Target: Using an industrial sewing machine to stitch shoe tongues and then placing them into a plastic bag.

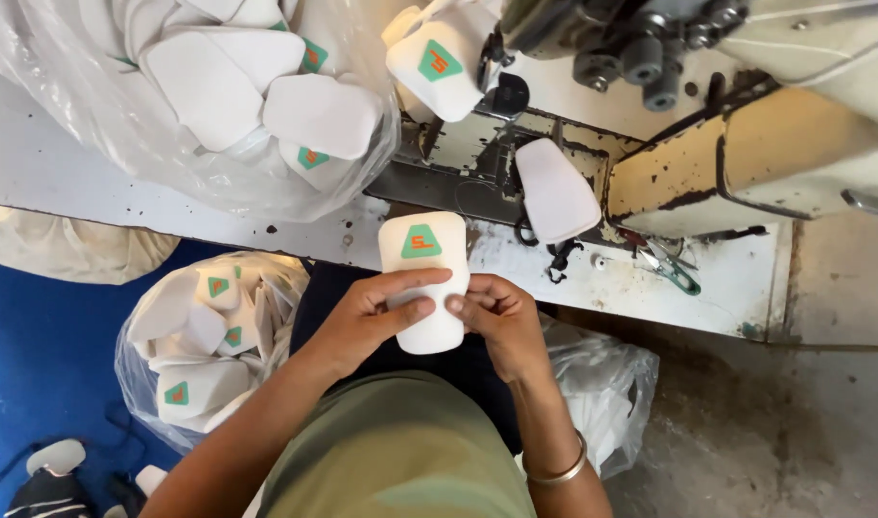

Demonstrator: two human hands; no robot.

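A white padded shoe-tongue piece with a green and orange patch is held in front of me over the worn table's edge. My left hand grips its lower left side, thumb across the front. My right hand pinches its lower right side; a metal bangle circles that wrist. Another white piece lies on the sewing machine bed, and one with a patch sits by the machine head.
A sewing machine fills the upper right. A clear bag of white pieces rests on the table at upper left; another bag sits low on my left. Green-handled snips lie on the table. A plastic bag hangs at right.
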